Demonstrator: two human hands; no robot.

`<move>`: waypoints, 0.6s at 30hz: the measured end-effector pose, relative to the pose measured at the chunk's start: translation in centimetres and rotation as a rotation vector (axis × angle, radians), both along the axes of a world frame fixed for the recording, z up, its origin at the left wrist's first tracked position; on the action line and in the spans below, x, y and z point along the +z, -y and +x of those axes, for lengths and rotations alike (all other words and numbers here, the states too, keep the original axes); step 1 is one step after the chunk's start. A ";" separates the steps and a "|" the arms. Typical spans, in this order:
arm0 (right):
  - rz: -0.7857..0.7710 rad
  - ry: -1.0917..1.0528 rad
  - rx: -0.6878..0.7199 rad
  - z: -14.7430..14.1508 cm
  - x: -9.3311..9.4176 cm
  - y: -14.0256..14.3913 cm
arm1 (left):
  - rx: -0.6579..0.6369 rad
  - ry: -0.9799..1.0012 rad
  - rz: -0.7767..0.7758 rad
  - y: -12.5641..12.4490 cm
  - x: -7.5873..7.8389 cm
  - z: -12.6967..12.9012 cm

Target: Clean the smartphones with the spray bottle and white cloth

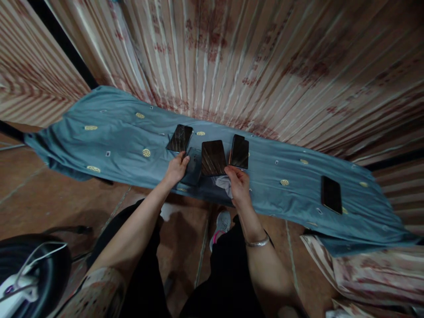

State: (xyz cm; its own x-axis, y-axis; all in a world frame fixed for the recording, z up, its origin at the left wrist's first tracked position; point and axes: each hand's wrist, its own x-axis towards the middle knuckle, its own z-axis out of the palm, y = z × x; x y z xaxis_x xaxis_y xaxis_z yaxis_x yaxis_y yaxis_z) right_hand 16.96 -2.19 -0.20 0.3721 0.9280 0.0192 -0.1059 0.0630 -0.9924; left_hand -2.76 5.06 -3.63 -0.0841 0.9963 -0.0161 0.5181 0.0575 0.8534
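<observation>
My left hand [177,170] is closed, thumb and fingers pinching the left edge of a dark phone [192,170], whose back faces up with a camera area near the top. My right hand [239,183] is closed at the lower right corner of a wide, dark-screened small tablet [213,157]. A crumpled grey cloth [224,184] shows below the tablet, against my right hand; whether the fingers also grip it is unclear. Just beyond my left hand lies a black-screened phone [180,138]. Two overlapping phones [240,152] lie beyond my right hand.
Blue patterned fabric [126,137] covers a long narrow surface. Another phone [331,194] lies toward its right end. Striped, flowered curtains [212,66] hang behind. At lower left, a white device with a cable [20,287] rests on a dark round seat. Tiled floor [185,229] lies below.
</observation>
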 end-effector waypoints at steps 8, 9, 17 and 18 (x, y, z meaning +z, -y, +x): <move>0.002 -0.025 0.006 0.7 0.0 -0.3 | -0.080 -0.175 0.056 -1.1 -0.6 0.4; 0.004 -0.028 0.000 0.7 0.0 -0.4 | -0.090 -0.196 0.070 -1.1 -0.7 0.3; -0.010 -0.118 -0.019 -0.5 0.5 -0.8 | -0.131 -0.020 0.238 1.2 0.7 0.8; -0.019 -0.138 -0.010 -0.9 0.6 -0.7 | -0.123 0.147 0.187 1.7 0.9 1.1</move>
